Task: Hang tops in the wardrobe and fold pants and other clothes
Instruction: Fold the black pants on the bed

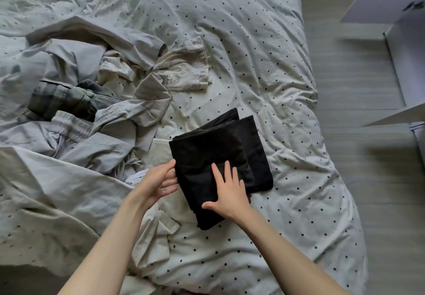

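A folded black garment lies on the polka-dot duvet near the bed's right side. It sits partly on a second folded black piece. My right hand rests flat on top of the black garment with its fingers spread. At the garment's left edge my left hand touches the fabric with straight fingers, thumb up against the edge.
A heap of unfolded clothes covers the left of the bed: grey shirts, a green plaid piece and a cream floral top. White wardrobe doors stand open at the right above grey floor.
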